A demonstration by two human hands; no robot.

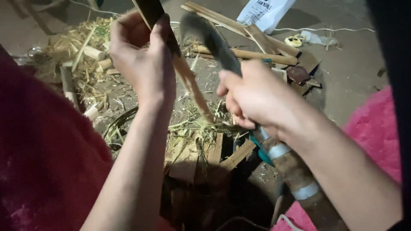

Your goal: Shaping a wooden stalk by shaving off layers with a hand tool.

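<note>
Around the hands, the ground is strewn with cut bamboo: a heap of pale shavings and short round offcuts at upper left, flat split slats lying crosswise at upper centre, and a white printed bag at the top edge with a thin white cord running past it. Fuzzy pink cloth fills the right edge, dark red cloth the left. Below centre, rough planks carry more stringy shavings.

The left hand, upper centre-left, has its fingers clenched round a long bamboo strip, dark at the top, pale and fibrous lower down, which slants to the middle of the frame. The right hand, centre-right, grips the handle of a broad, dull grey blade that rises, blurred, just beside the strip. Whether blade touches strip cannot be told. A brown pole banded with white tape passes under the right wrist.
</note>
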